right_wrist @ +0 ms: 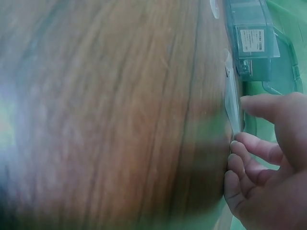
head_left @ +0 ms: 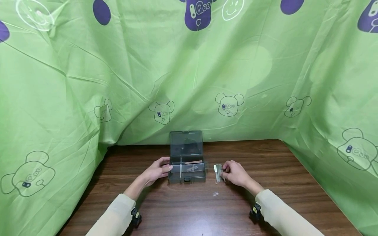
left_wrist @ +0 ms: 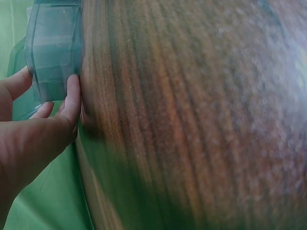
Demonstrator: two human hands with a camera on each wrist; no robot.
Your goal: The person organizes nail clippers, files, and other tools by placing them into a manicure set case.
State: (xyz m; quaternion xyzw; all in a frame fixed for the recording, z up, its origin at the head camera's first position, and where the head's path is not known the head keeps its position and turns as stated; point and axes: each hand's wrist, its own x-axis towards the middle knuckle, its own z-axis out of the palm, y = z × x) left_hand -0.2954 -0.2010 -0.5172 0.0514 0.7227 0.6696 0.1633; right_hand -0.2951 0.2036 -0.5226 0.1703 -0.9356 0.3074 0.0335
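Head, box: smoke-grey translucent plastic compartment box [head_left: 177,180], lid raised; left hand [head_left: 156,171] grips its side.
Head, strips: flat translucent plastic-looking strips [head_left: 219,176] on brown wood-grain table [head_left: 183,206] beside right hand [head_left: 236,174]; likely light, slippery; lift by edges.
Left wrist: compartments hidden.
Right wrist: thumb and fingers parted at strips; contact unclear; box cut off.

- One left hand [head_left: 155,170], one right hand [head_left: 236,173], in two pale sleeves [head_left: 116,213]
- One table [head_left: 177,206], one box [head_left: 177,179] with one lid [head_left: 186,141] and one label [right_wrist: 253,40]
- At least one pinkish strip [head_left: 193,162] inside; clear pieces [head_left: 192,168] there, too small to count
- One lone clear chip [head_left: 215,194]; slips [head_left: 219,177] near the right hand overlap, uncountable
- Six outlined bears [head_left: 161,112] on green cloth [head_left: 195,78]
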